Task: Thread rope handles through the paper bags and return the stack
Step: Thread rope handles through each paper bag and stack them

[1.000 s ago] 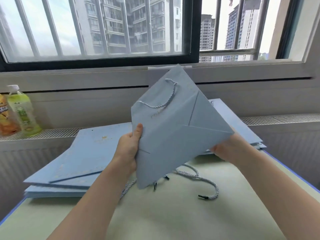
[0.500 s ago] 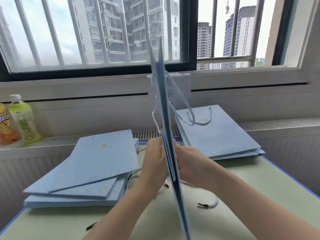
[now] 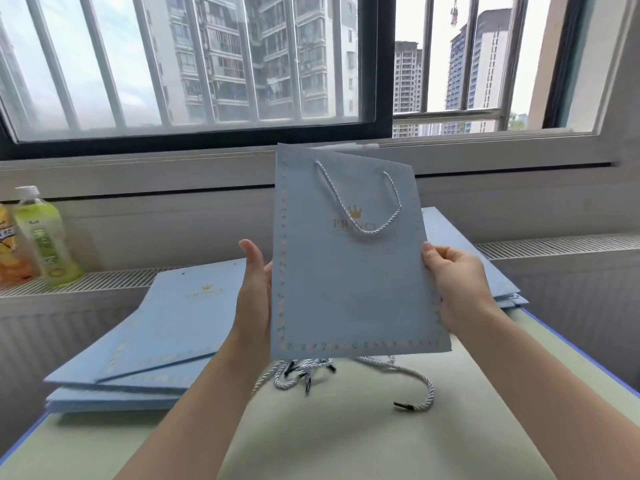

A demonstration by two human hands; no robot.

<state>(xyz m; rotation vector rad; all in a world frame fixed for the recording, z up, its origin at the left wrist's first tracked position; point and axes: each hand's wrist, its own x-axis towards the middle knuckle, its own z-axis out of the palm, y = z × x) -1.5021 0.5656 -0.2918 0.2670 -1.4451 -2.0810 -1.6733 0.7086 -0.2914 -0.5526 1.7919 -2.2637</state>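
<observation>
A person is holding 1 flat light-blue paper bag (image 3: 349, 289) upright above the pale green table (image 3: 346, 427), its printed front facing the camera, with a gold crown and lettering near the top and a patterned border running along the left and bottom edges. The left hand (image 3: 254, 289) is gripping the bag's left edge, thumb raised in front and the other fingers hidden behind the paper. The right hand (image 3: 457, 282) is pinching the right edge, thumb on the front and fingers curling behind. A white twisted rope handle (image 3: 363, 206) is hanging in a loop from 2 holes near the bag's top and lying against its front. Loose rope handles (image 3: 346, 372) with dark tips are lying on the table just below the bag. A stack of flat bags (image 3: 156, 341) is sitting on the left, and another stack (image 3: 485, 271) is showing behind the right hand. 2 drink bottles (image 3: 41, 237) are standing on the ledge at the far left.
</observation>
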